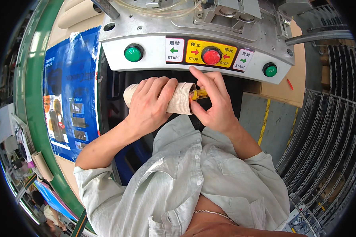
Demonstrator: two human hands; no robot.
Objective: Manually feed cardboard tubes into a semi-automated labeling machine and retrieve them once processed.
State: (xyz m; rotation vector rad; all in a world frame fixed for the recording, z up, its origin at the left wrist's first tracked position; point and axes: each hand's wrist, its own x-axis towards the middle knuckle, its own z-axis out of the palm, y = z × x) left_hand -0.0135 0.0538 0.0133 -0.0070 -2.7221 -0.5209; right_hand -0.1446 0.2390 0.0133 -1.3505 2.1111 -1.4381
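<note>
In front of my chest, a beige cylinder with a woven fabric look (180, 104) lies crosswise, its open end facing right. My left hand (151, 103) is wrapped over it from above and hides much of its middle. A yellow translucent tool, perhaps a screwdriver (201, 94), sits at the open end, its inner part hidden inside the cylinder. My right hand (215, 103) closes on this tool with thumb and fingers, the index finger stretched out upward.
Just beyond my hands stands a metal machine with a white front panel (154, 65), a red button (212, 55) and two green buttons (134, 52). A blue printed sheet (73, 94) covers the left bench, with beige cylinders (77, 17) behind it. Wire racks (324, 146) stand at right.
</note>
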